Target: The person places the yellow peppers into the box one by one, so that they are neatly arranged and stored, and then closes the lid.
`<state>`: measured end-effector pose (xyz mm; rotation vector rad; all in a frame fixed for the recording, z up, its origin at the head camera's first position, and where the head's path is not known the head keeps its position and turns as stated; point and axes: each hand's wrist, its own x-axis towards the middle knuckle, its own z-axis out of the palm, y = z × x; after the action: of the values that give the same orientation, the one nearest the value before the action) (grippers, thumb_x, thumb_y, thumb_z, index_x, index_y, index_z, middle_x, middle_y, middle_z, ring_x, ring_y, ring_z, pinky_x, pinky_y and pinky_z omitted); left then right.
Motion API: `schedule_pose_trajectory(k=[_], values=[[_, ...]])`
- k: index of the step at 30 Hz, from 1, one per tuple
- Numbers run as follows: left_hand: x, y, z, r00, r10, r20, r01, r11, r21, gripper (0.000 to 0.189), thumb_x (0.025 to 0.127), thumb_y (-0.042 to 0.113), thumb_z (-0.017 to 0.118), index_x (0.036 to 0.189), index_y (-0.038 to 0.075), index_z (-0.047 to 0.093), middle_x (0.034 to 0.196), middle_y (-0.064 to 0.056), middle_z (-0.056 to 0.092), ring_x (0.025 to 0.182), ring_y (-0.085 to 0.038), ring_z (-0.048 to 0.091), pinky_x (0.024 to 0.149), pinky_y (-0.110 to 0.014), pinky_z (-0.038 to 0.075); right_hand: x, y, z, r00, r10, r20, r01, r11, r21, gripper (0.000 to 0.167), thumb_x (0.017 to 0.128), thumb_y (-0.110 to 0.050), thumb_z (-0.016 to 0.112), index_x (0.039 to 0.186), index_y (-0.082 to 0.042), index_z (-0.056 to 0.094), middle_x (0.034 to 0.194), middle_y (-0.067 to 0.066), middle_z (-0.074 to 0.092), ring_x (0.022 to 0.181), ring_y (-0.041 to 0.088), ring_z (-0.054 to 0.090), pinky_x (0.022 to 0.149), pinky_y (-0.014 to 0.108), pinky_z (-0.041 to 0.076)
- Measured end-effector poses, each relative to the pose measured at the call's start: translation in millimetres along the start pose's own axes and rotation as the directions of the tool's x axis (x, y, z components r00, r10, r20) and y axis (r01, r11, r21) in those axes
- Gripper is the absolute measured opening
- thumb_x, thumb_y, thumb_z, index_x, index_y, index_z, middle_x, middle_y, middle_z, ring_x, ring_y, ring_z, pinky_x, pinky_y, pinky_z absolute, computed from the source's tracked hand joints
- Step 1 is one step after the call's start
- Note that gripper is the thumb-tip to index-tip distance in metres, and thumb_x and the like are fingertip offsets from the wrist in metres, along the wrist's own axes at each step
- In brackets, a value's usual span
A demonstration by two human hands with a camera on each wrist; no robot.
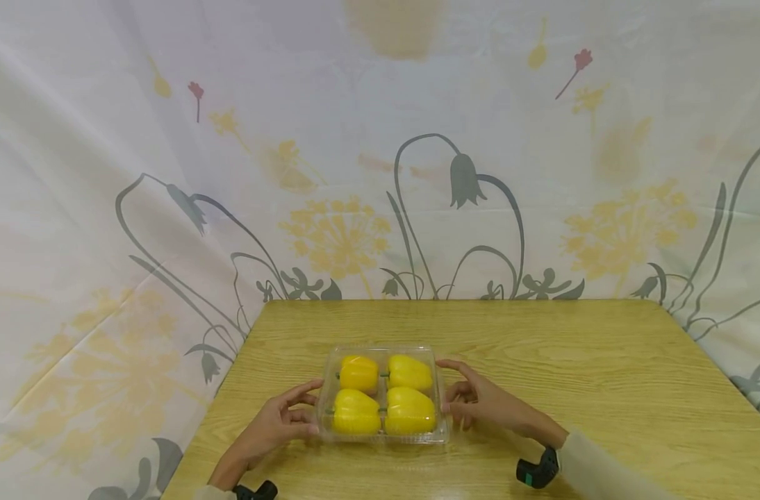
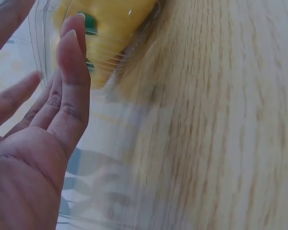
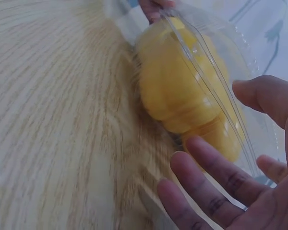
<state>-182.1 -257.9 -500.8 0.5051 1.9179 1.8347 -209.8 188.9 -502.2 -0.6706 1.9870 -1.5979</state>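
A clear plastic clamshell box (image 1: 383,439) sits on the table with its lid down, and several yellow bell peppers (image 1: 410,411) lie inside in two rows. At its left side is my left hand (image 1: 283,419), fingertips right at the wall and fingers nearly straight in the left wrist view. My right hand (image 1: 489,403) is on the opposite side, thumb and fingers spread beside the box. Through the plastic, the right wrist view shows a pepper (image 3: 177,81) close to those fingers. Green stems (image 2: 89,24) show near the left fingertips.
The box stands on a wood-grain table (image 1: 542,347). Behind and around it hangs a pale cloth (image 1: 330,104) printed with grey and yellow flowers. A black wrist device (image 1: 538,469) is strapped at the right sleeve, another (image 1: 257,491) at the left wrist.
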Motion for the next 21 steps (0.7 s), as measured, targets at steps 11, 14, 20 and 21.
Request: schedule_pose_trajectory(k=[11, 14, 20, 21], values=[[0.2, 5.4, 1.8, 0.999, -0.035, 0.003, 0.034, 0.996, 0.083, 0.079, 0.098, 0.006, 0.071, 0.163, 0.008, 0.027, 0.118, -0.022, 0.061, 0.098, -0.026, 0.069, 0.085, -0.037, 0.059, -7.7, 2.0, 7.9, 1.0, 0.0, 0.02, 0.0, 1.0, 0.008, 0.083, 0.103, -0.021, 0.066, 0.165, -0.028, 0.012, 0.112, 0.017, 0.067, 0.086, 0.043, 0.068, 0.069, 0.047, 0.06], [-0.3, 4.8, 1.9, 0.999, -0.026, 0.023, 0.024, 0.996, 0.088, 0.08, 0.098, 0.007, 0.071, 0.163, 0.008, 0.024, 0.106, -0.018, 0.067, 0.09, -0.024, 0.069, 0.083, -0.037, 0.059, -9.6, 2.2, 10.0, 1.0, 0.002, 0.029, -0.003, 0.999, 0.035, 0.085, 0.103, -0.02, 0.067, 0.165, -0.03, 0.01, 0.112, 0.018, 0.067, 0.086, 0.043, 0.067, 0.07, 0.047, 0.06], [0.0, 1.2, 1.9, 0.997, -0.002, 0.076, 0.0, 1.0, 0.03, 0.083, 0.099, 0.005, 0.069, 0.165, 0.007, 0.017, 0.101, -0.019, 0.071, 0.089, -0.025, 0.072, 0.084, -0.04, 0.06, -11.5, 2.7, 13.5, 0.999, 0.008, 0.051, -0.013, 0.996, 0.089, 0.091, 0.102, -0.019, 0.068, 0.166, -0.034, 0.005, 0.111, 0.019, 0.067, 0.086, 0.042, 0.067, 0.071, 0.048, 0.06], [0.2, 1.0, 2.0, 0.997, -0.003, 0.08, 0.001, 1.0, 0.019, 0.084, 0.099, 0.005, 0.069, 0.165, 0.008, 0.016, 0.101, -0.02, 0.071, 0.089, -0.026, 0.072, 0.084, -0.041, 0.06, -12.0, 2.1, 14.3, 0.999, 0.006, 0.052, -0.011, 0.996, 0.094, 0.092, 0.102, -0.018, 0.069, 0.166, -0.033, 0.004, 0.111, 0.019, 0.067, 0.086, 0.042, 0.067, 0.071, 0.047, 0.06]])
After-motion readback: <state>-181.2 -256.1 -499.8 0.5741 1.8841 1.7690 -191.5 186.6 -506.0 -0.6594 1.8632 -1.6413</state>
